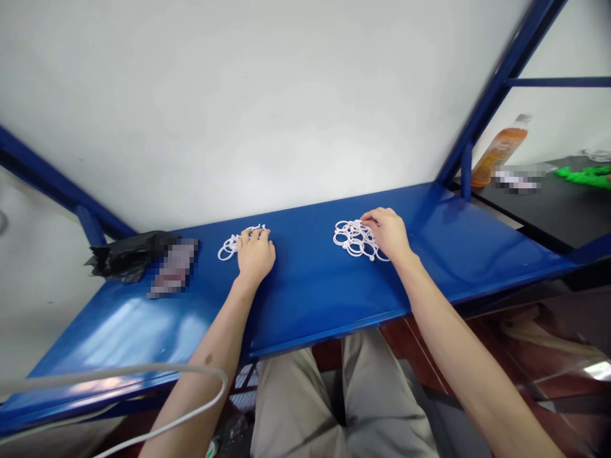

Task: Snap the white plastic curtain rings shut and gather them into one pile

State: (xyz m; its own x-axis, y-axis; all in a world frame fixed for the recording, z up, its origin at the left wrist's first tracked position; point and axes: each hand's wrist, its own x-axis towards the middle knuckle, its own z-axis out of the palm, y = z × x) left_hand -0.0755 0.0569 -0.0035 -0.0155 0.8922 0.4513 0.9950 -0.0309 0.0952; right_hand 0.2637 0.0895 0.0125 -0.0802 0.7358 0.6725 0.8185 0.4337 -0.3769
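My left hand (256, 254) lies over a small cluster of white rings with little knobs (228, 248), its fingers spread and touching them. Part of that cluster is hidden under the fingers. Further right, a larger flat pile of similar white rings (354, 239) rests on the blue tabletop (305, 286). At this pile's right side my right hand (389, 232) has thumb and forefinger pinched together on a white ring. The palm covers some of the rings there. The exact kind of the rings cannot be made out.
A black plastic bag (128, 254) and a blurred-out flat item (174, 267) lie at the left. A white cable (191, 367) crosses above my left forearm. Blue frame posts (491, 95) rise at the sides. An orange drink bottle (501, 152) and green pieces (585, 176) are on a dark table, right.
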